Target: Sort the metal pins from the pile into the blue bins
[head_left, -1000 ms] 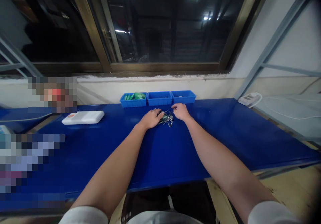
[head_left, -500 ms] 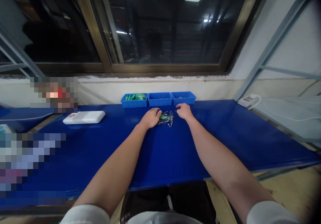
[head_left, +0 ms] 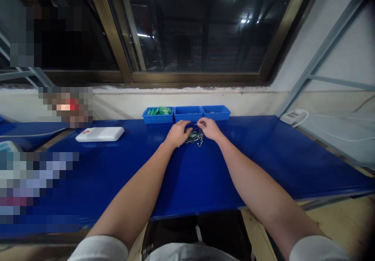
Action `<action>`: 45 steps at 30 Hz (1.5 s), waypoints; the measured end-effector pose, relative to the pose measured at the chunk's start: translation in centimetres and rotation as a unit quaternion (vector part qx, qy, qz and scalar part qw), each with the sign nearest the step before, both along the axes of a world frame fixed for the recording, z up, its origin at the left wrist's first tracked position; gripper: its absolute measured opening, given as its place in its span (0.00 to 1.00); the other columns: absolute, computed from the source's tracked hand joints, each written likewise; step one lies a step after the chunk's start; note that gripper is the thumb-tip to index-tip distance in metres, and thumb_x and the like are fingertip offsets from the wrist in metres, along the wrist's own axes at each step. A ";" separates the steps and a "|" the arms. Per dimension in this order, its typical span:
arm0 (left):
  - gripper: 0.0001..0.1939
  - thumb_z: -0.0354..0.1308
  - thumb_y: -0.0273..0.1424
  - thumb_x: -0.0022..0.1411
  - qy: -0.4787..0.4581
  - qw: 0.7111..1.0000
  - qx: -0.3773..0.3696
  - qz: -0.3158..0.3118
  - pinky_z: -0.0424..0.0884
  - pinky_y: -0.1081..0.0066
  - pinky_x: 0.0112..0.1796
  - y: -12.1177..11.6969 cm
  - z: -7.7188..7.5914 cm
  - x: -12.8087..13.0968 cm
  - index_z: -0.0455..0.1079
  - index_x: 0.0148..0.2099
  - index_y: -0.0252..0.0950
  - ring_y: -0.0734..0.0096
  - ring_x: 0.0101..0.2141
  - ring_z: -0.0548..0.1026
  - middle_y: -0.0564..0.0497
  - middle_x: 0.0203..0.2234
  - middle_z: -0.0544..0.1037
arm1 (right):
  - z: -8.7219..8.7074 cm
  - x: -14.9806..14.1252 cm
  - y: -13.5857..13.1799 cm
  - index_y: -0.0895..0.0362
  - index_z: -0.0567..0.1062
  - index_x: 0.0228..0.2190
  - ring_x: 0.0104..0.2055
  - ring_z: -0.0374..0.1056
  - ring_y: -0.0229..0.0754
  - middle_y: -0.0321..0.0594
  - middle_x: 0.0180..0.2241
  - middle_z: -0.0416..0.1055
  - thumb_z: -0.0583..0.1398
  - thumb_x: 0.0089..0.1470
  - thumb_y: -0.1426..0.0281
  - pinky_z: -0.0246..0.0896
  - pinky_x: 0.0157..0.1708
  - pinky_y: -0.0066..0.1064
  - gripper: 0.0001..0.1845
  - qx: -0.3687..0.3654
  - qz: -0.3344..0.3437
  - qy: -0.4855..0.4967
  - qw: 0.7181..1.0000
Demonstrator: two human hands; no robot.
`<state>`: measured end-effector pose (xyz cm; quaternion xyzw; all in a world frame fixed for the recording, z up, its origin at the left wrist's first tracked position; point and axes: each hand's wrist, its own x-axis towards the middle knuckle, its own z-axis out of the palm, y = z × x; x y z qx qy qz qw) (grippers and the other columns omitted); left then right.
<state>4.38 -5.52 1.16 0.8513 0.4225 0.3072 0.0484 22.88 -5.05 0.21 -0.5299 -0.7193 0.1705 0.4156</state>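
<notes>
Far left of the pile of small, slender silvery metal pieces [head_left: 199, 139], blocky blurring hides what lies on the glossy blue tabletop [head_left: 202, 183]. Nearer the pile, yet well apart on its left, lies an oblong white plastic case [head_left: 100, 134] with a small reddish mark at its left end.

Behind the pile and to its left, against the pale wall, stands a rectangular blue plastic bin [head_left: 158, 118] holding shiny green packets [head_left: 164, 110]. Just left of the pile is the left hand [head_left: 177, 134], palm down, partly open: its fingers are curled, with a gap between them and the thumb, whose tip is at the pile's edge. Whether anything is under the palm cannot be told.

The pile lies loosely on the tabletop, a dark green patch in its middle. Directly behind it is a second blue plastic bin [head_left: 188, 116]; its contents are too small to tell.

At the pile's right rear edge is the right hand [head_left: 206, 126], thumb and forefinger pinched nearly closed on a thin, pale piece [head_left: 195, 125]. Behind the pile and to its right is a third blue plastic bin [head_left: 216, 115], with small bright bits inside. Far right of the pile sits a white plastic block with a looped white cable [head_left: 293, 116].
</notes>
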 end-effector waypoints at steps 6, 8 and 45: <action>0.12 0.48 0.33 0.63 -0.019 0.999 0.032 -0.027 0.67 0.66 0.44 -0.3 0.5 0.4 0.71 0.41 0.37 0.66 0.39 0.72 0.48 0.36 0.75 | 0.4 -1.4 -0.3 0.60 0.72 0.29 0.27 0.66 0.35 0.37 0.24 0.71 0.54 0.51 0.66 0.62 0.32 0.29 0.10 -0.040 0.066 0.100 0.992; 0.12 0.46 0.33 0.63 -0.024 0.999 0.036 -0.020 0.67 0.67 0.43 -0.3 0.4 0.5 0.71 0.40 0.37 0.67 0.38 0.72 0.48 0.34 0.75 | 0.6 -1.5 -0.3 0.59 0.71 0.28 0.26 0.66 0.35 0.37 0.24 0.71 0.56 0.50 0.66 0.63 0.32 0.30 0.09 -0.053 0.074 0.126 0.988; 0.16 0.50 0.33 0.59 -0.001 0.997 0.022 0.080 0.66 0.65 0.47 1.3 -1.2 -0.5 0.68 0.48 0.35 0.62 0.44 0.71 0.46 0.44 0.71 | 0.5 3.6 2.1 0.57 0.67 0.48 0.26 0.61 0.38 0.47 0.43 0.70 0.41 0.48 0.40 0.50 0.19 0.29 0.41 -0.120 0.001 0.493 0.861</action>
